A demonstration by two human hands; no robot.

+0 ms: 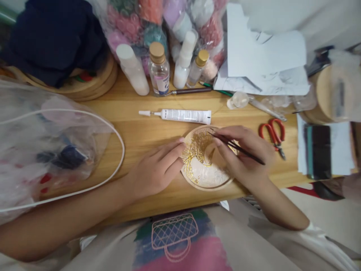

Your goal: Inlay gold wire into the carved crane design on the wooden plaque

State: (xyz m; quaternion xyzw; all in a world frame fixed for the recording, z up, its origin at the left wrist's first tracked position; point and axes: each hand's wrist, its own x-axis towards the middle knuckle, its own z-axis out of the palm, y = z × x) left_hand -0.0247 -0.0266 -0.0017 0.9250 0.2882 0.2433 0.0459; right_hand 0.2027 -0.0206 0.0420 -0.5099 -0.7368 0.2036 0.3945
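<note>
A round pale wooden disc (216, 185) with a raised rim lies near the table's front edge. Gold wire-like lines form a feathery pattern on its left and upper parts. My right hand (244, 156) pinches dark tweezers (248, 153), whose tips point down at the upper part of the disc. Beside the disc's left rim rests my left hand (159, 165), fingers stretched out and fingertips touching the edge; its thumb is hidden. Just above the disc lies a white glue tube (186, 115) with a thin nozzle pointing left.
Red-handled pliers (273, 134) and a phone (321, 150) lie to the right. Several bottles (159, 69) stand at the back, before bagged coloured material (126, 22). White papers (265, 56) are back right. A white cable (120, 143) loops over a plastic bag (64, 128) at left.
</note>
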